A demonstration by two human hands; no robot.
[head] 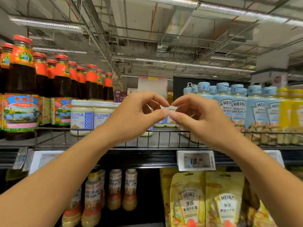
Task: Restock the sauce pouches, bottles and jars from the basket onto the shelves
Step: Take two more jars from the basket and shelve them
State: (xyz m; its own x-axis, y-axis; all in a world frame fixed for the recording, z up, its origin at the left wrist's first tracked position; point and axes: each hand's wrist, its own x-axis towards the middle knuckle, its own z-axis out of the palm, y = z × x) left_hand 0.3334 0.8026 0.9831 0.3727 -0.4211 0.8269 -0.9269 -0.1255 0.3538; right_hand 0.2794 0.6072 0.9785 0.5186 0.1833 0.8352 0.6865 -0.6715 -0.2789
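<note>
Head view: both arms are up at the top shelf [144, 158]. The left grip [134, 118] and right grip [201, 122] meet dead centre, fingers curled, thumb and forefinger tips almost touching each other. There's something white right at the fingertips, but honestly I can't tell if they're pinching it or if it's just the lid of the jar [170, 122] standing behind them on that shelf.

At 9 o'clock on the same shelf, more white-lidded jars [82, 117] with blue labels, part reads "比沙拉酱". Further out at 9, dark sauce bottles [21, 79] with red caps and a picture label, "NET CON…" along the bottom.

At 3 o'clock, pale blue HEINZ bottles [237, 108], then yellow bottles [290, 108] at the edge.

A price tag [196, 160] at 5 o'clock shows "18.", the rest is blurred.

On the shelf below: dressing bottles [114, 189] at 7 o'clock reading "比沙拉", and yellow HEINZ pouches [188, 202] at 5 o'clock marked "亨氏".
</note>
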